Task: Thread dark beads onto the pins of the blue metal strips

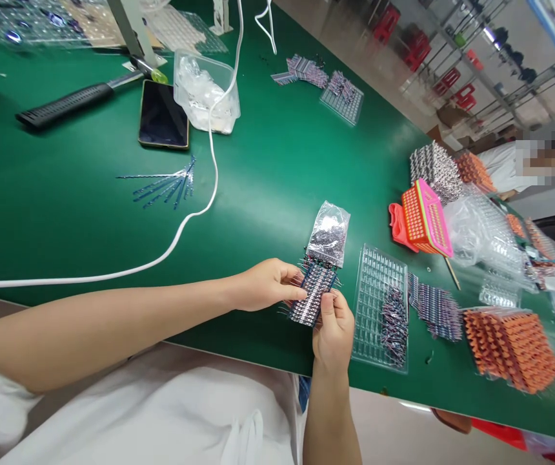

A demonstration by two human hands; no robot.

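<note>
Between my two hands is a small circuit-board panel [312,290] with rows of light parts and thin leads sticking out along its edges. My left hand [277,285] grips its left side, thumb on top. My right hand [334,323] pinches the lower right corner with thumb and fingers. Just beyond the panel's far end lies a clear plastic bag [329,234] of small dark parts; whether the two touch I cannot tell. To the right of my right hand is a clear compartment tray [372,310] with a heap of small wire-leaded parts [394,326] in it.
A white cable [213,155] curves over the green table [268,174]. At left are a hammer [69,103], a phone [164,115], a plastic tub [232,106] and blue strips [166,184]. Rightward stand a pink-orange basket [425,219], stacked orange parts [512,349] and another person [497,165].
</note>
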